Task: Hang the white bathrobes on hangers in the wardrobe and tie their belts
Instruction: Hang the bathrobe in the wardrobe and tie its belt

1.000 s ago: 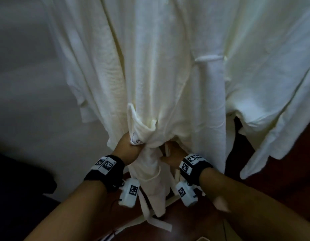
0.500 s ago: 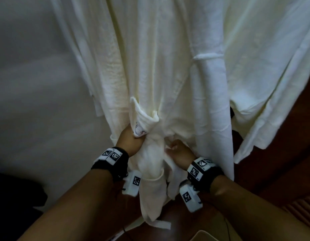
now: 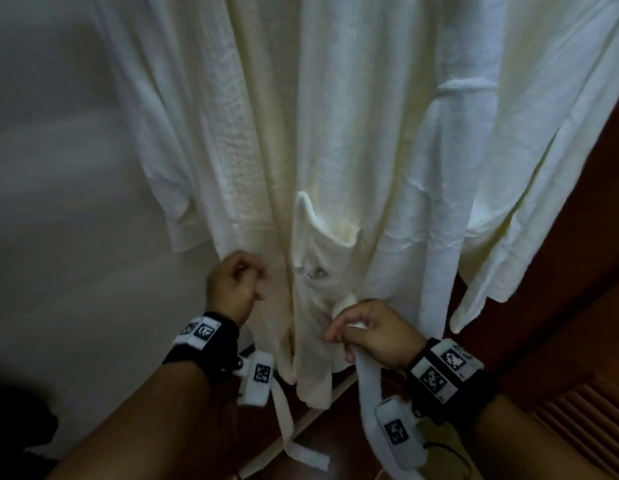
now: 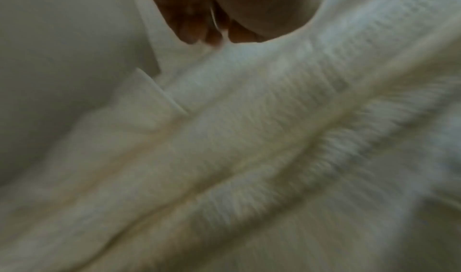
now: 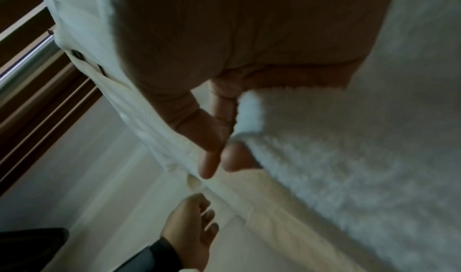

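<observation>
A white bathrobe [image 3: 336, 133] hangs in front of me, its pocket [image 3: 322, 237] at mid height. My right hand [image 3: 367, 330] grips one end of the robe's belt [image 3: 368, 393] just below the pocket; the belt runs through the fist [image 5: 224, 158] and drops past my wrist. My left hand [image 3: 237, 289] hovers at the robe's left edge with loosely curled fingers [image 4: 199, 32] and holds nothing I can see. The belt's other end [image 3: 290, 434] dangles under my left wrist. A second white robe [image 3: 509, 150] hangs to the right.
A pale wall [image 3: 58, 202] fills the left side. Dark wooden wardrobe panelling [image 3: 595, 289] and slats [image 3: 578, 427] lie to the right. A metal rail [image 5: 25, 67] shows in the right wrist view, high above the robe.
Both hands were bunching the robe's front under the pocket. My left hand has let go and moved left; my right hand has shifted right and now holds the belt.
</observation>
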The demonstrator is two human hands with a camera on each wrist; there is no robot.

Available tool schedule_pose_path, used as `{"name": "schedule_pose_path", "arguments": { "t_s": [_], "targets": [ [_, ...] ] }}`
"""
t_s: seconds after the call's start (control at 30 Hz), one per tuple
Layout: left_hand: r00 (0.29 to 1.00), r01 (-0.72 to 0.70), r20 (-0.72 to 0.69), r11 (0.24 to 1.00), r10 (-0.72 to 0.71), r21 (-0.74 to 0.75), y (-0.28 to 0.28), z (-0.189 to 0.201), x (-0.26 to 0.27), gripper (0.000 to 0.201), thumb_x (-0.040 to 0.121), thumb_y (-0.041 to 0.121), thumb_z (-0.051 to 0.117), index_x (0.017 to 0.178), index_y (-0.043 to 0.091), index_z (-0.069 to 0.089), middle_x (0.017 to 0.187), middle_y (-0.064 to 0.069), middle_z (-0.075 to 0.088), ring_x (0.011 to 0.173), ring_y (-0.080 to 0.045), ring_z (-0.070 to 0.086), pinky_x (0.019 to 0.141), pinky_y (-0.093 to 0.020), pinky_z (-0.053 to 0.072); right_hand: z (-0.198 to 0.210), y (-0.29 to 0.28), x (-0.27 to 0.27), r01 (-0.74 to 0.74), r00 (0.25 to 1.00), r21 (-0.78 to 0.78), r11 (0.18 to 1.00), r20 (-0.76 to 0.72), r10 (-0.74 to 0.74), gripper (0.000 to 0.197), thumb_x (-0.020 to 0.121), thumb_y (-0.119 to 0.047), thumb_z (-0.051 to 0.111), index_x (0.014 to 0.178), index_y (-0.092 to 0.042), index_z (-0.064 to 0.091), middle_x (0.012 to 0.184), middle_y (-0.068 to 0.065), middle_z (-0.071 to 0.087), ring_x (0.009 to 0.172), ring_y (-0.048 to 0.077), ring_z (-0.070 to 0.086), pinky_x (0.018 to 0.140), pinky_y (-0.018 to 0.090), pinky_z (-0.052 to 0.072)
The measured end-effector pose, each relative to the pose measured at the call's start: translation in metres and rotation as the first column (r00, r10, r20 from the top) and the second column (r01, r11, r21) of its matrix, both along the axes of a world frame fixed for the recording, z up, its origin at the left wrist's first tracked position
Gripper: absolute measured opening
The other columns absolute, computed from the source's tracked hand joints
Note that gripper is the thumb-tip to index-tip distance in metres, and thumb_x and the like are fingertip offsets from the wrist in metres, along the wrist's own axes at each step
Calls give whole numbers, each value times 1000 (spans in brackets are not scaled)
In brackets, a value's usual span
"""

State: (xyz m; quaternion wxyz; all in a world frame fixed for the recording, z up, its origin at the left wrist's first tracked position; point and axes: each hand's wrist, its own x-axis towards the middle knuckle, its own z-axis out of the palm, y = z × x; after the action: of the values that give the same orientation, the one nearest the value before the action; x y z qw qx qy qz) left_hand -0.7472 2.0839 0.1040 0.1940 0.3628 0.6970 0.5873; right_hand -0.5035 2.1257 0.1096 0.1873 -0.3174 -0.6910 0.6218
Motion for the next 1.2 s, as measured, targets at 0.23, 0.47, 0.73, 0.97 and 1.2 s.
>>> {"name": "schedule_pose_path", "arguments": {
  "t_s": [0.23,0.47,0.73,0.97,1.2],
  "targets": [
    [999,-30,-36,978,23,-206,-5,-15,-63,75,83,10,71,143,20,28,134,1,45,112,-22,51,94,-39,48,4,-2,-23,33,999,-7,999,-16,-33,23,90,-5,60,82,-15,79,70,5,67,55,7,54,57,25,44],
    [976,116,-143,945,-166,-304,-5,20,-41,45,85,45,69,122,22,60,115,4,64,104,-16,62,84,-27,49,3,0,-37,91,994,51,994,51,-94,22,91,-30,65,90,-13,78,78,0,70,66,2,59,68,19,45],
    [825,557,102,771,-556,-309,-28,55,19,23,84,-2,59,98,13,69,91,-7,75,83,-22,72,65,-36,59,-13,0,-57,-32,862,486,874,455,-221,46,80,-64,61,103,-25,67,105,-7,67,105,20,60,94,39,47],
    [972,53,-191,915,-139,-400,-36,-10,-34,38,79,14,60,117,15,58,110,-5,65,99,-26,62,84,-35,53,-28,-1,-60,-76,865,470,879,470,-176,25,96,-31,46,91,-13,62,96,11,67,98,31,59,89,36,44],
    [882,450,337,799,-329,-399,-56,-59,-8,32,84,17,70,113,22,59,116,-4,67,105,-21,65,89,-35,54,-29,2,-48,-47,893,473,880,415,-176,29,95,-37,48,81,-17,62,77,2,62,83,25,62,74,33,49]
  ]
}}
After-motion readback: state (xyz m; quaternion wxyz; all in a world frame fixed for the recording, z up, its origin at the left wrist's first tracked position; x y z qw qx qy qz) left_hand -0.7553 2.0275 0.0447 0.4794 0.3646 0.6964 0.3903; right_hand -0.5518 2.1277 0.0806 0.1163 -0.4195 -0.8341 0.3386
